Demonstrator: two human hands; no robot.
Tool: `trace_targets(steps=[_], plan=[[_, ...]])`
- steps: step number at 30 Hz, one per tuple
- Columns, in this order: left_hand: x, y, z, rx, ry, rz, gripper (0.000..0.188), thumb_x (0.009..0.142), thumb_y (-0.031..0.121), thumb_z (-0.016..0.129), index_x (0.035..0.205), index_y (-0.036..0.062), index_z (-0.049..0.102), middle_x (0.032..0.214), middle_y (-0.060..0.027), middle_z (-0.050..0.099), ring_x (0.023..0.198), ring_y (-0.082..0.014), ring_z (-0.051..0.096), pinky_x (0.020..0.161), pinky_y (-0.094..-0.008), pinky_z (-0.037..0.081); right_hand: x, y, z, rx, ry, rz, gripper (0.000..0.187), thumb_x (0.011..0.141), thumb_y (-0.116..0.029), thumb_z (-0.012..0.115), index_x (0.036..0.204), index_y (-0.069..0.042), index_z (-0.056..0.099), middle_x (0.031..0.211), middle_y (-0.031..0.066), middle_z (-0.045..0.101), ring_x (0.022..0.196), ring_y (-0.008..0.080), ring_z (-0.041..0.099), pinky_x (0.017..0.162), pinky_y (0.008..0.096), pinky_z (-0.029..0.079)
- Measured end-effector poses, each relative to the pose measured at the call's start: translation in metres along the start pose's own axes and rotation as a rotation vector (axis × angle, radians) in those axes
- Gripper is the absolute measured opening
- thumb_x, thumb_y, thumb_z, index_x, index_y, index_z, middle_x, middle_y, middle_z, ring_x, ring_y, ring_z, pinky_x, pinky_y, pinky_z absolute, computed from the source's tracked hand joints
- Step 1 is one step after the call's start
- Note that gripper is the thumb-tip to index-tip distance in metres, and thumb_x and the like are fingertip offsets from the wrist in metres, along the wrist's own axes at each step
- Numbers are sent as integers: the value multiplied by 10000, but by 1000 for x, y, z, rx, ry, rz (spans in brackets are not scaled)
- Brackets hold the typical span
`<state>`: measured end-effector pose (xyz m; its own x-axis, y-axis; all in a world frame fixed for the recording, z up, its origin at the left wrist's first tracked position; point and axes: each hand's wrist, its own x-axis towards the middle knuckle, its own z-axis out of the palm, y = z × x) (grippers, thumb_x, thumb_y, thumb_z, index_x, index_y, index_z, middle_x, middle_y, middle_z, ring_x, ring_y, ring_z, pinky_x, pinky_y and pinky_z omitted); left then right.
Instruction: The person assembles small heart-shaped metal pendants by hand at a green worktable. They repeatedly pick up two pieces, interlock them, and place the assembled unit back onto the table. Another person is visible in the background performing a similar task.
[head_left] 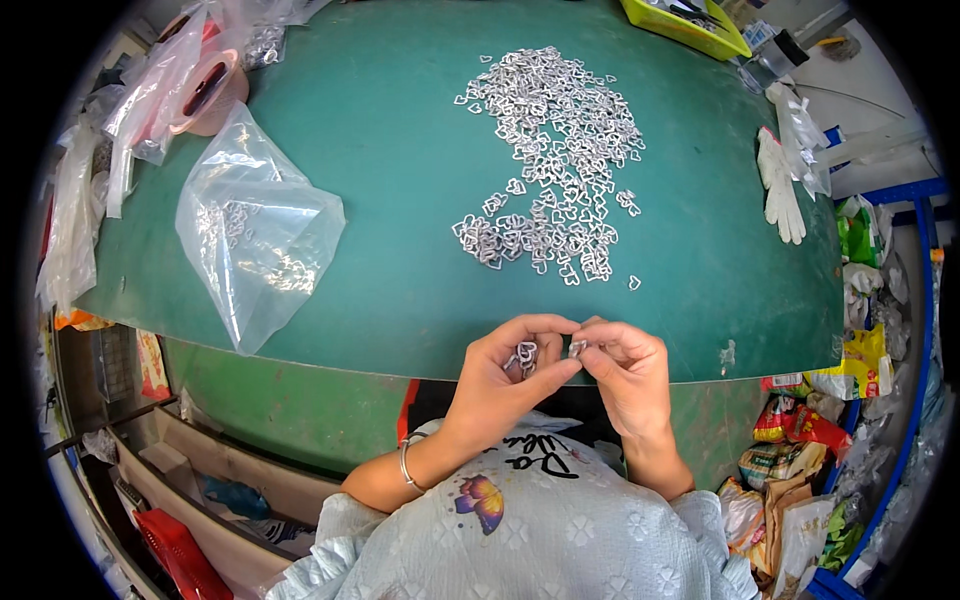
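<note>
Close to the table's near edge, my left hand (510, 375) is curled around several silvery heart-shaped metal rings (524, 356). My right hand (628, 370) meets it fingertip to fingertip, pinching a small heart-shaped ring (577, 348) between thumb and forefinger. Beyond my hands lies a large loose pile of the same heart rings (560, 110), spreading down toward me. One single heart ring (634, 283) rests apart at the pile's near right.
The green table (400, 190) carries a clear plastic bag (262, 215) with small metal pieces at left, beside a pink basket (215, 100). A white glove (780, 190) lies at the right edge, a yellow tray (690, 30) at the far right. Colourful packages (860, 365) fill a blue rack.
</note>
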<state>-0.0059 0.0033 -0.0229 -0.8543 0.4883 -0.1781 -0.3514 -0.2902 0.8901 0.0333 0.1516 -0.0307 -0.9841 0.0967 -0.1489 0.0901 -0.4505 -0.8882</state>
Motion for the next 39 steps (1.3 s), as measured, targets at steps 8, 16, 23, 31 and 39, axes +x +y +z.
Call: trace_targets(steps=[8,16,23,31,39], plan=[[-4,-1,-3,66,33,11,187,746,-39,635,925,5,600,666,60,408,605,-7,344,525,-152,261,-4,-5,6,-22,-35,-24,149,793,92,568,935,55,594,875,93,606,824,139,579,745,247,463],[-4,2,-3,17,113,-96,56,769,52,658,775,-3,653,626,50,497,593,-10,394,515,-176,307,-6,-6,8,-165,-53,-103,139,779,121,557,902,69,595,859,117,585,811,155,556,726,258,452],[-8,3,-6,-117,78,-160,123,825,105,617,850,-8,657,640,39,520,537,-9,383,454,-174,276,-5,-3,9,-155,-40,-182,124,785,106,557,895,63,594,855,111,583,775,132,518,686,241,410],[-9,5,-7,-65,23,-120,141,839,99,596,862,-28,653,645,34,499,555,-25,378,471,-189,278,-6,-8,12,-215,-32,-164,123,791,89,559,904,58,596,843,101,585,788,140,511,694,247,396],[-9,8,-8,-51,8,-117,110,826,56,597,860,-32,653,664,23,498,594,-30,393,493,-193,291,-5,-7,10,-97,-73,-113,110,789,83,565,889,56,600,834,97,580,801,160,513,710,271,412]])
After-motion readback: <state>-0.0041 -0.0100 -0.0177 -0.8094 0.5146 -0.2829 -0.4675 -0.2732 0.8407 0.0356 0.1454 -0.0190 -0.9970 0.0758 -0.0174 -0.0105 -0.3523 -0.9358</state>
